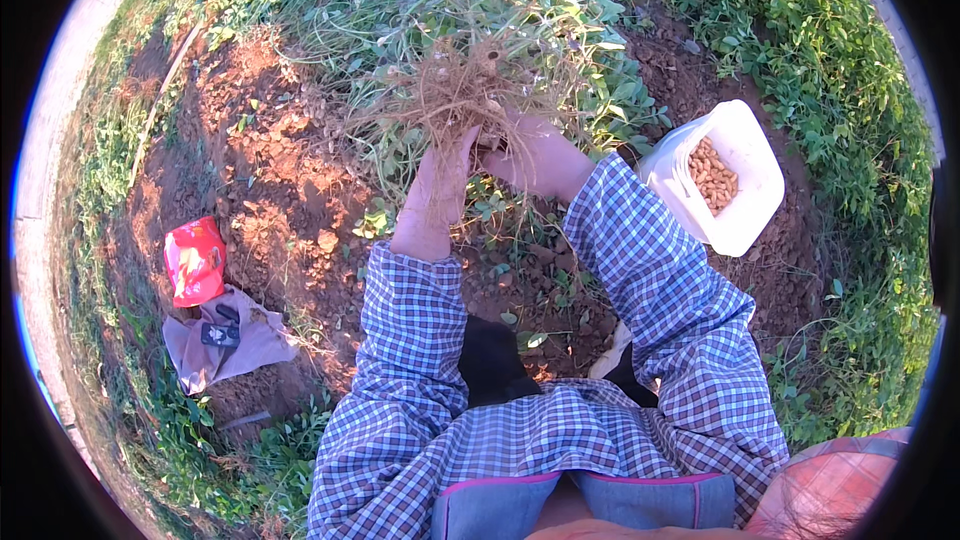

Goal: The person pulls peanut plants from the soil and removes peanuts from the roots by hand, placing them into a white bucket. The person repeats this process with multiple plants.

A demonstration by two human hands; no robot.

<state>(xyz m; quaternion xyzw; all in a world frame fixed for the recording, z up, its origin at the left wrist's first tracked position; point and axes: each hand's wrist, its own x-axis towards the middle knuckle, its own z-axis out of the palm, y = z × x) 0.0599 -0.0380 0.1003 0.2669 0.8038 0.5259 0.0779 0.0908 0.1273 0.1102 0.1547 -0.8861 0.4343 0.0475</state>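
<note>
A tangle of dry brown peanut roots [469,94] is raised in front of me, with roots facing the camera. Leafy green peanut vines [600,52] spread out beyond it. My left hand [444,176] grips the bundle from below on the left, thumb upward. From the right, my right hand [538,154] closes on the same bundle, its fingers partly hidden by hanging root strands. To the right of my right forearm, a white plastic container [742,202] leans on the soil, holding many loose peanuts [712,176] in their shells.
Clumpy reddish soil [292,202] lies to the left. On it are a red plastic packet [196,261] and a greyish plastic sheet [259,345] bearing a dark phone-like object [220,334]. A thin stick [165,101] lies farther up. Dense green plants [847,82] border the right side.
</note>
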